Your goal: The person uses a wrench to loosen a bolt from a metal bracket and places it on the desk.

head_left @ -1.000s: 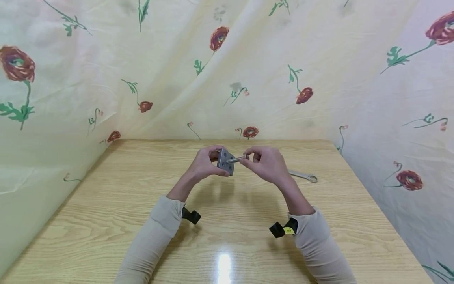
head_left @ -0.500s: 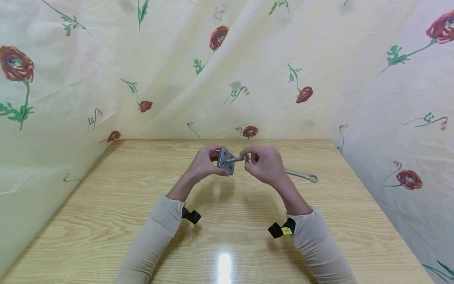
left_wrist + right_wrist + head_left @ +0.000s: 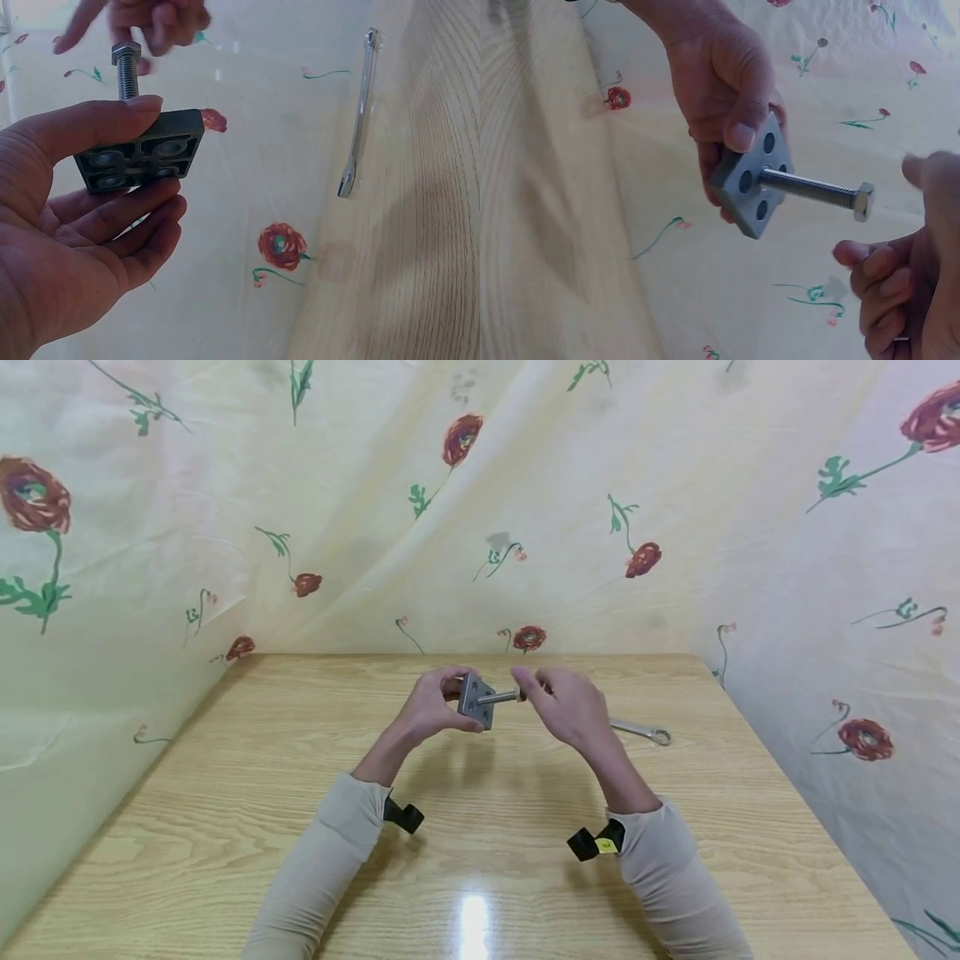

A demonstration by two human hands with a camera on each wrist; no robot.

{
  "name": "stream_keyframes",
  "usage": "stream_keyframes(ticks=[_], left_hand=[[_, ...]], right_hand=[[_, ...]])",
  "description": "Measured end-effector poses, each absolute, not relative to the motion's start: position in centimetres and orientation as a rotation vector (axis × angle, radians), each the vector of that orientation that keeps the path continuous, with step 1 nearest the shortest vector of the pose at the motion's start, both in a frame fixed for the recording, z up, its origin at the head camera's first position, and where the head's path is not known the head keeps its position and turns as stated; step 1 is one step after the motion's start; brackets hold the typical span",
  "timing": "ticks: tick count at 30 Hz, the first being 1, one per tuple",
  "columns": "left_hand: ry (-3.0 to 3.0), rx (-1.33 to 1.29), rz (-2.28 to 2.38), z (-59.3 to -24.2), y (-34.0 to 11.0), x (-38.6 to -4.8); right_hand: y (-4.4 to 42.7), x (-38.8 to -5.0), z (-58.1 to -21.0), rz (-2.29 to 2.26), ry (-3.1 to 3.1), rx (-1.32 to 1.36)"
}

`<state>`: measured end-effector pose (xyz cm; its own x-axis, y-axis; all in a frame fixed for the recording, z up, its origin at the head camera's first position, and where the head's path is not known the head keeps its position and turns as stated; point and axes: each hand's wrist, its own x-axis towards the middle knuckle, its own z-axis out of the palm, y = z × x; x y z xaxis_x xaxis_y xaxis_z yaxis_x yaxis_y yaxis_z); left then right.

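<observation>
My left hand (image 3: pixel 429 706) grips a grey square metal plate (image 3: pixel 742 206) by its edges, thumb on one side and fingers on the other. Several round holes pierce the plate, and its back shows ribs in the left wrist view. From the plate's middle a hex-head bolt (image 3: pixel 814 190) sticks out toward the right, much of its threaded shank exposed. My right hand (image 3: pixel 573 708) is beside the bolt's head. In the right wrist view its thumb and forefinger stand apart, clear of the head, while the other fingers curl loosely.
A combination wrench (image 3: pixel 643 730) lies on the wooden table (image 3: pixel 225 827), behind and right of my right hand. Flower-printed cloth (image 3: pixel 360 568) hangs behind the table and along both sides. Each wrist carries a black camera mount (image 3: pixel 405 817).
My right thumb and fingers pinched the bolt, then came off its head and shifted around it. The left hand and plate have stayed nearly still.
</observation>
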<state>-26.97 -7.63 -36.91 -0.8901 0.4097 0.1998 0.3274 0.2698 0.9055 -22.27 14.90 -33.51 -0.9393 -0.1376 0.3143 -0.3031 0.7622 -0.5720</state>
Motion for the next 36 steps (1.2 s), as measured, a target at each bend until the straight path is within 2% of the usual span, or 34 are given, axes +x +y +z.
stream_keyframes(ticks=[5, 36], left_hand=[[2.449, 0.704, 1.707, -37.0, -7.6, -27.1], [2.435, 0.711, 1.711, -37.0, -7.6, -27.2]], right_hand=[[14.5, -22.7, -34.3, 1.033, -2.818, 0.267], [14.7, -21.9, -33.2, 0.882, -2.524, 0.566]])
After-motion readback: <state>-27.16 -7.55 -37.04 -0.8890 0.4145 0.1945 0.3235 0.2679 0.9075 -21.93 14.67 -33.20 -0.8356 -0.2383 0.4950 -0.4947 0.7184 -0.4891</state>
